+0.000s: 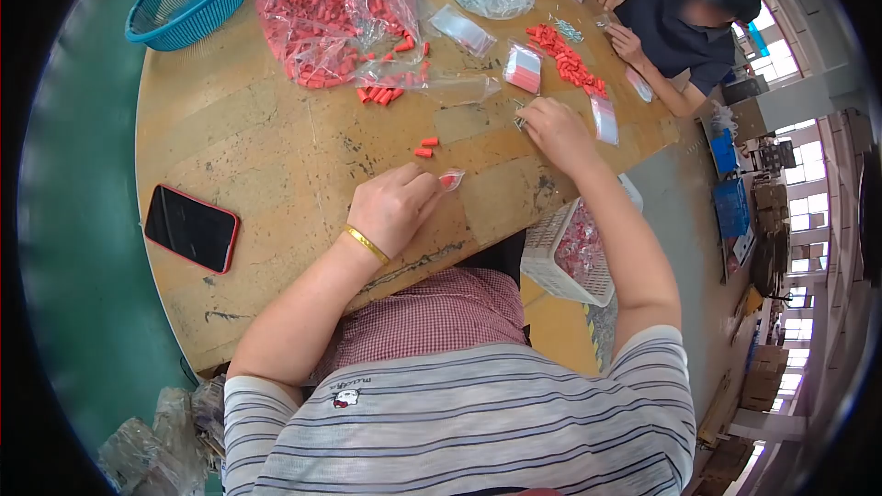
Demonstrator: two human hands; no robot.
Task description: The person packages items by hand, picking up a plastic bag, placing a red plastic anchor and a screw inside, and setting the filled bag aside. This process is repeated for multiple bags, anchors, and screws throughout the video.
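And here the left grip (395, 207) is closed on a small clear bag (453, 178), something red showing inside it, right over the near part of the counter (266, 165)! Just beyond lie two loose red plugs (429, 141), side by side. Across to the right, the right grip (558, 133) is narrow, fingertips down at some slim metal screws (519, 118); whether it has hold of any, you cannot tell. Further back, a big plastic sack (322, 18) bulges with more plugs, while a smartphone (191, 228) lies well apart at the left.
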